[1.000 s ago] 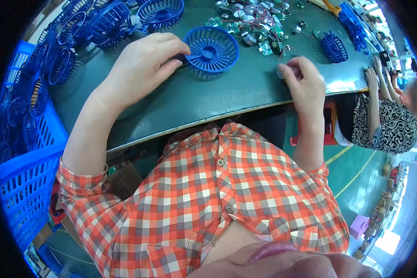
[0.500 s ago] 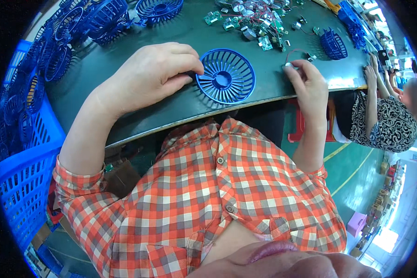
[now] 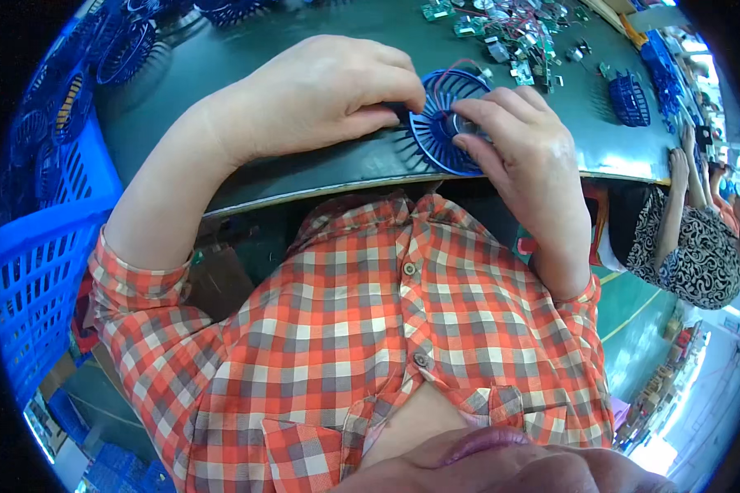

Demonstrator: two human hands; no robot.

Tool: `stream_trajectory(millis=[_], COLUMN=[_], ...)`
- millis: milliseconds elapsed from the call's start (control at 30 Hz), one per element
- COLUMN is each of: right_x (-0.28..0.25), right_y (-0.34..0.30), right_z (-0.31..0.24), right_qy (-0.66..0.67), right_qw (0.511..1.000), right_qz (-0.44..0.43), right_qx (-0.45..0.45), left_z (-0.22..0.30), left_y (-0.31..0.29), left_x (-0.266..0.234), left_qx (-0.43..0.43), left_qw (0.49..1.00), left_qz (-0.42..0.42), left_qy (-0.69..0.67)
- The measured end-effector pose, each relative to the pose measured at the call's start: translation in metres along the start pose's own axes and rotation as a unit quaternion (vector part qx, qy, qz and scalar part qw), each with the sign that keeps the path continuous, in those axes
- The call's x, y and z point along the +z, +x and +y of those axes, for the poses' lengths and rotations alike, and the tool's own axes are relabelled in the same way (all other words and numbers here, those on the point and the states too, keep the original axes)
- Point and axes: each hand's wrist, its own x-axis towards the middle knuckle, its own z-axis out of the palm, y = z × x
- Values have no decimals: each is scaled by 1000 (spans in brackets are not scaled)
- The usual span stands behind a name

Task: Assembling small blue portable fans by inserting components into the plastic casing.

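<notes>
A round blue plastic fan grille [image 3: 424, 136] with radial ribs lies near the table's front edge. My left hand [image 3: 329, 99] is closed at its left rim, thumb and forefinger pinching there. Above the grille's centre, my right hand [image 3: 524, 141] pinches a small silver motor [image 3: 464, 125] between thumb and fingers, at the hub. A thin red wire [image 3: 460, 62] loops from it over the grille's far rim. My fingers partly cover the motor and the hub, so I cannot tell how deep the motor sits.
Several small motors with green circuit boards [image 3: 522, 41] are heaped at the back right. Another blue grille [image 3: 630, 100] stands farther right. More blue grilles [image 3: 127, 51] lie at the left, by a blue plastic basket [image 3: 37, 271]. A co-worker [image 3: 691, 255] sits at the right.
My right hand has brought the motor leftward from the table to the grille's hub. In the picture, the grille and my left hand now appear farther right as the view has shifted.
</notes>
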Motion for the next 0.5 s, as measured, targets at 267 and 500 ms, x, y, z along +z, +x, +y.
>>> stream_trajectory(millis=[267,500], right_x=[-1,1], right_y=[6,5], right_z=[-1,1], right_qy=[-32,7], right_qw=[997,998], right_qz=[-69,-56], right_qx=[-16,6], left_z=[3,-2], left_y=[-2,-2], left_x=[3,-1], left_qx=[-6,-11], left_qw=[1000,1000], left_qz=[-9,-5], left_qy=[-1,-2])
